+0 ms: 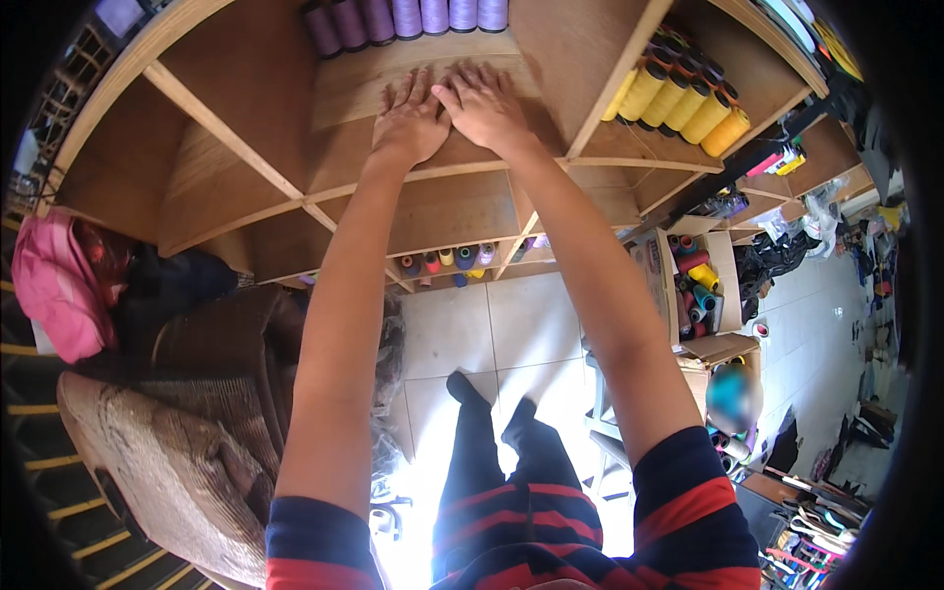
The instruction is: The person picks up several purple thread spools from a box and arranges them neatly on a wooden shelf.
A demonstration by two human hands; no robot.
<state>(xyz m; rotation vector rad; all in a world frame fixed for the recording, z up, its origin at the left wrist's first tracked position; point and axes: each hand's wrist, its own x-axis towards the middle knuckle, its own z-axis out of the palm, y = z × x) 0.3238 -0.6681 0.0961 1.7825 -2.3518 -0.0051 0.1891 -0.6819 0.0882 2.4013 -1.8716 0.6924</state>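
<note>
Shelf compartment [334, 108]: lies straight ahead beneath both hands, with wooden dividers at either side.
Purple thread spools [433, 18]: stand in a row at the back of this compartment, just beyond the fingertips and apart from them.
Left hand [408, 130]: rests palm down on the board, fingers slightly spread, pointing toward the spools.
Right hand [487, 113]: rests palm down just beside it, fingers fanned loosely forward, thumb angled across to the left hand.
Forearms [339, 344]: reach forward nearly straight, bare below striped sleeves [688, 497], drawing closer toward the wrists.
Hidden: undersides of both palms; cannot tell how firmly pressed.
Cut off: tops of the purple row, by the upper edge.
Partly covered: rear yellow thread spools [678, 103], in the compartment to the right.
Hard to make out: blurred teal patch [730, 398] below the cardboard box [728, 285]; floor [413, 531] beside the legs, washed out by glare.
</note>
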